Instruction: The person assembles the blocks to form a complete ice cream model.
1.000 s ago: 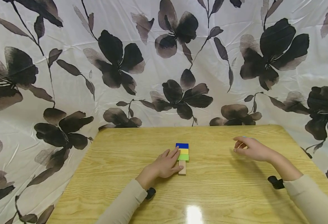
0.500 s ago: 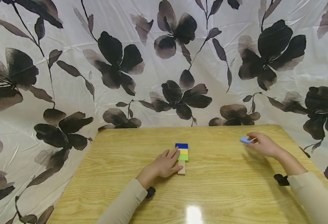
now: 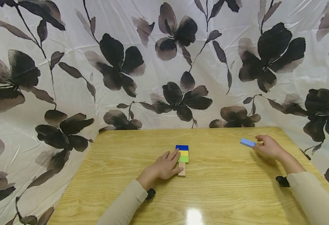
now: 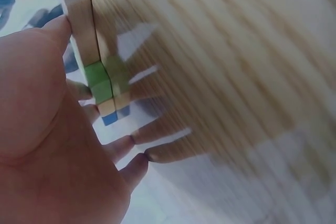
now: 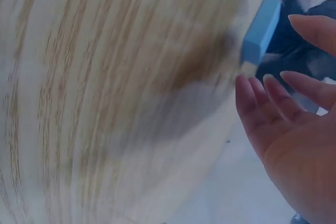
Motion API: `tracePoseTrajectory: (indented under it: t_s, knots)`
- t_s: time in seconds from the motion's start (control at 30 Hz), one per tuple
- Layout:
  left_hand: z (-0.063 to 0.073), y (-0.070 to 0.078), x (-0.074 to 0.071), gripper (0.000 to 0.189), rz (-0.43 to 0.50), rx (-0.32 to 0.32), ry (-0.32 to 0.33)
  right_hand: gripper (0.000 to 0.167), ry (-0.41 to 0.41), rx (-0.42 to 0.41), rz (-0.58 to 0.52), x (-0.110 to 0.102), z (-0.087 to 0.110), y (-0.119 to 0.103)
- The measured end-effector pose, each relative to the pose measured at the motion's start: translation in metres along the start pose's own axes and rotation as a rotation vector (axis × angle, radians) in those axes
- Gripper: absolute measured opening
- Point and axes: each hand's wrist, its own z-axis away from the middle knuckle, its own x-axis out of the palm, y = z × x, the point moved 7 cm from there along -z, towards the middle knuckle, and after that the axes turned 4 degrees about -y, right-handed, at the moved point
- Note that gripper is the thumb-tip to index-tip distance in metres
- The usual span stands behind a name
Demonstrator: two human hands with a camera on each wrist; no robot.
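Note:
In the head view, a dark blue block [image 3: 182, 147], a yellow block [image 3: 184, 153] and a green block [image 3: 183, 159] lie against each other on the table. A narrower plain wooden block [image 3: 182, 171] meets the green one at the near side. My left hand [image 3: 163, 166] rests along their left side, fingers extended, thumb touching the wooden block [image 4: 81, 17]. To the right lies a light blue block [image 3: 247, 142]. Beside its right end is my right hand [image 3: 269, 147]; the right wrist view shows thumb and fingers spread apart, not around the block [image 5: 262, 30].
A wood-grain table [image 3: 215, 187] spans the lower view. Behind it hangs a pale cloth [image 3: 223, 18] with dark flowers. Each wrist wears a small black device [image 3: 282, 181].
My right hand first covered the light blue block, then had its fingers around it; now it has let go and sits at its right end. My left hand has stayed put.

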Motion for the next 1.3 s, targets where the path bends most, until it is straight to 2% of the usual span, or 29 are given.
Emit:
tracePoseTrajectory:
  t_s: [0.27,0.9,1.3]
  knots:
    - [0.002,0.003,-0.002,0.074,-0.025,-0.010,-0.021,0.068,-0.066,0.061,-0.042,0.009,-0.003,0.019]
    - [0.003,0.003,-0.001,0.074,-0.018,-0.009,-0.028,0.067,-0.080,0.076,-0.086,0.014,-0.006,0.029]
    - [0.002,0.001,0.000,0.074,-0.012,-0.015,-0.038,0.061,-0.073,0.071,-0.073,0.012,-0.009,0.031]
